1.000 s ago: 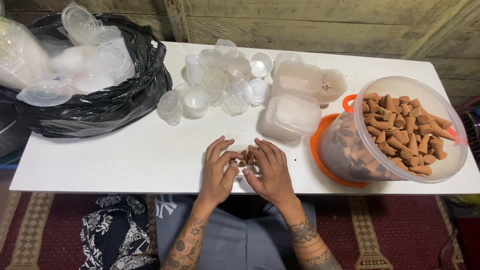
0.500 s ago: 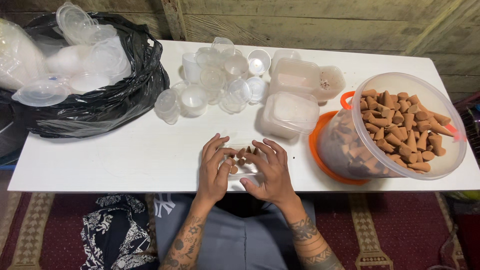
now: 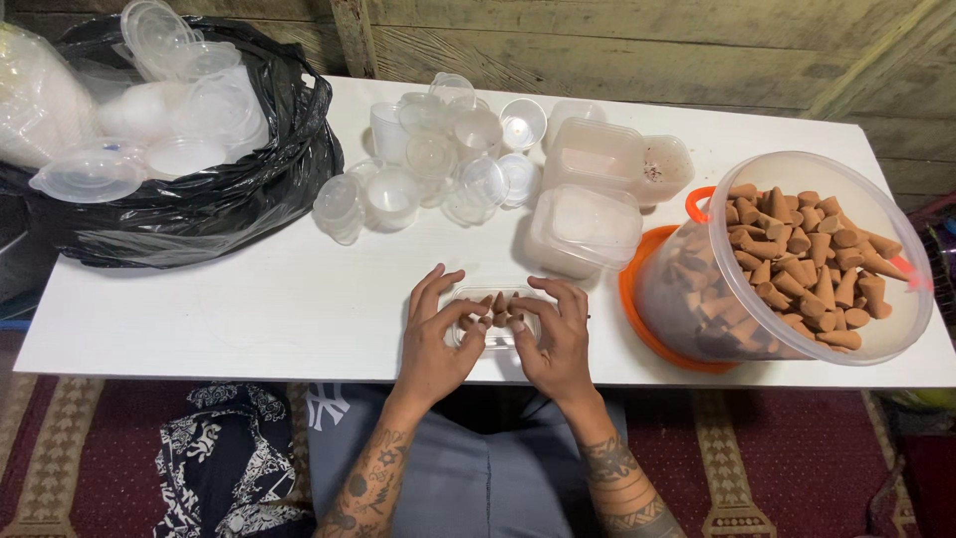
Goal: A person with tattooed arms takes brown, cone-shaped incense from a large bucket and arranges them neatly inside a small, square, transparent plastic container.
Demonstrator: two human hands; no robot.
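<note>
Since the earlier frame both hands have spread slightly. The left hand (image 3: 435,344) and right hand (image 3: 558,339) pinch brown cones (image 3: 496,307) in a clear tray (image 3: 490,321), lying crosswise between them on the surface (image 3: 249,299).

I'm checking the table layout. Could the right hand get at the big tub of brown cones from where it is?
Probably yes: the right hand sits beside the tub, with only bare table between.

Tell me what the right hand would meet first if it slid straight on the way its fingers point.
The right hand points up and slightly left. Past the small clear tray it already touches, it would probably reach the cluster of clear cups; depth is hard to judge.
</note>
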